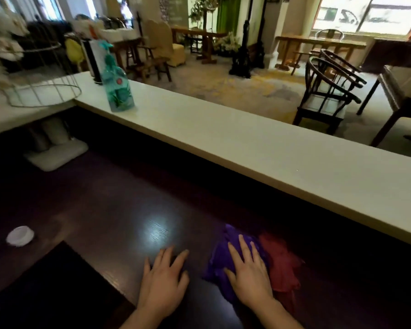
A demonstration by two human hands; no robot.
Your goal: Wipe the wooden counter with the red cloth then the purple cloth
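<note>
Purple cloth under the right hand, red just beyond

Purple cloth (223,260) lies bunched on the dark wooden counter (105,198), right hand (248,276) pressed flat on it, fingers spread. Red cloth (282,264), crumpled, touches its right edge, nearer that hand. Left hand (163,281) rests open on bare wood, holding nothing.

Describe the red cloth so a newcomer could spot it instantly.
Find the dark wooden counter below the pale raised ledge. At its near right, the right hand presses a purple cloth. The red cloth lies crumpled beside it, further right, with no hand on it.
</note>
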